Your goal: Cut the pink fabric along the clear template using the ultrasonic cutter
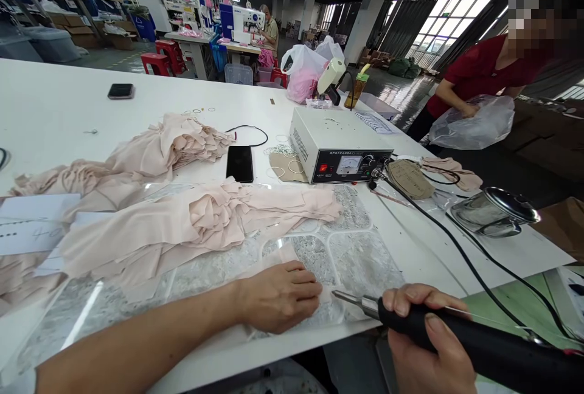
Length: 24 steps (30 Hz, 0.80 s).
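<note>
One black tool (495,345) is gripped by the right hand (424,359); pale fabric (286,254) on the patterned mat (365,254) is partly covered by the left hand (280,298), whose pinch cannot be determined.

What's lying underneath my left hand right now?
Pale pink fabric sticks out from under your left hand, over the grey patterned mat. Whatever the hand itself covers can't be seen.

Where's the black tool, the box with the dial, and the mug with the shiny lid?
Black tool (495,345): head view, on its handle.
Box (338,132): head view, on its top.
Mug (481,213): head view, on its clear side.
</note>
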Each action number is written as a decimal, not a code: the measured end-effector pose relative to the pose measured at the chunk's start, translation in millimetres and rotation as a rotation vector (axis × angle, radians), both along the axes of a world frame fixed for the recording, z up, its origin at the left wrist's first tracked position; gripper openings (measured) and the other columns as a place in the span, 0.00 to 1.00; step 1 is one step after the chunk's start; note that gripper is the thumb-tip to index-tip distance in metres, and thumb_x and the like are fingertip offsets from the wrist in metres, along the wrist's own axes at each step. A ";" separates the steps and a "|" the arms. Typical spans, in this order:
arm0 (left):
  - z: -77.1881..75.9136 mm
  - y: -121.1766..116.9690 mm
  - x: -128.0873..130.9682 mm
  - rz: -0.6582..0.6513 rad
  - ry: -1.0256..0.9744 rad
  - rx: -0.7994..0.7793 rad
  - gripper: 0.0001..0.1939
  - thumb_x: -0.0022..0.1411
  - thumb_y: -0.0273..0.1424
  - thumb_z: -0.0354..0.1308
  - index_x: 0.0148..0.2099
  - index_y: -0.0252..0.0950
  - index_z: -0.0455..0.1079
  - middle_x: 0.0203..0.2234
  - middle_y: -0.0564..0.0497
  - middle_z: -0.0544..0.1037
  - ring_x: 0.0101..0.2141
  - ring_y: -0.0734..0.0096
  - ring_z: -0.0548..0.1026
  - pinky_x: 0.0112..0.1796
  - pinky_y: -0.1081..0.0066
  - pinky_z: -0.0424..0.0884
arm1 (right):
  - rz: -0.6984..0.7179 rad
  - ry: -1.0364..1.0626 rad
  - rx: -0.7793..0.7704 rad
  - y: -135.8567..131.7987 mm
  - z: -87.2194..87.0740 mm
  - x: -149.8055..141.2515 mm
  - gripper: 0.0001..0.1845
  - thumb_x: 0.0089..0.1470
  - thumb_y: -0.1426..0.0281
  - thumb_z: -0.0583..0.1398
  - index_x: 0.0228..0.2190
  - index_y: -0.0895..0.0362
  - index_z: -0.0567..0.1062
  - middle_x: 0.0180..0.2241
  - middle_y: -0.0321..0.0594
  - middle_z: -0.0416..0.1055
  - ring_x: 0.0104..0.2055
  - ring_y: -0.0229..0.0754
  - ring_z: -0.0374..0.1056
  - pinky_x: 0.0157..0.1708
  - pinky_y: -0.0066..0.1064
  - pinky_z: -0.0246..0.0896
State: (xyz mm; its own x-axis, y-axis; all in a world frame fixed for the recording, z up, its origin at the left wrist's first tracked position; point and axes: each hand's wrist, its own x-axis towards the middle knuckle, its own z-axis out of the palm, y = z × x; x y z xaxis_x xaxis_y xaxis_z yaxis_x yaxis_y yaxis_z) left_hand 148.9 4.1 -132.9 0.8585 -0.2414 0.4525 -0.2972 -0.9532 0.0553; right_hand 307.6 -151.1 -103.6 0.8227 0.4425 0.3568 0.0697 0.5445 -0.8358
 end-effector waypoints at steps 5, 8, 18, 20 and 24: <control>0.2 1.4 0.7 -0.068 0.002 -0.007 0.08 0.69 0.26 0.51 0.38 0.34 0.69 0.36 0.43 0.76 0.40 0.66 0.73 0.47 0.66 0.67 | 0.006 0.011 -0.021 -8.4 3.7 -2.0 0.04 0.46 0.73 0.60 0.27 0.56 0.69 0.24 0.33 0.66 0.21 0.35 0.61 0.21 0.31 0.64; 0.6 1.6 0.9 -0.066 0.005 -0.009 0.07 0.69 0.26 0.51 0.39 0.34 0.70 0.37 0.43 0.77 0.41 0.66 0.73 0.48 0.65 0.68 | 0.006 0.005 -0.033 -9.8 2.3 -2.6 0.03 0.47 0.72 0.61 0.27 0.56 0.70 0.25 0.33 0.66 0.21 0.35 0.62 0.21 0.32 0.65; 0.8 1.8 1.0 -0.073 -0.017 -0.006 0.07 0.69 0.26 0.51 0.38 0.34 0.70 0.37 0.43 0.76 0.41 0.65 0.73 0.47 0.65 0.68 | 0.031 -0.082 -0.039 -8.6 0.4 -2.6 0.04 0.49 0.71 0.61 0.28 0.56 0.69 0.25 0.34 0.66 0.23 0.35 0.63 0.23 0.32 0.66; 0.9 1.7 1.0 -0.071 -0.017 -0.003 0.08 0.69 0.26 0.51 0.37 0.33 0.69 0.36 0.43 0.76 0.41 0.65 0.73 0.47 0.66 0.67 | 0.030 -0.078 -0.042 -8.5 -0.4 -2.3 0.04 0.50 0.72 0.61 0.29 0.56 0.69 0.26 0.34 0.66 0.23 0.35 0.63 0.23 0.33 0.66; 0.4 1.4 1.2 -0.075 -0.016 -0.001 0.09 0.69 0.26 0.51 0.35 0.33 0.69 0.36 0.43 0.75 0.41 0.65 0.72 0.48 0.66 0.66 | 0.005 -0.038 -0.016 -9.2 -0.4 -0.1 0.04 0.48 0.73 0.60 0.29 0.56 0.69 0.26 0.34 0.67 0.23 0.35 0.63 0.22 0.32 0.66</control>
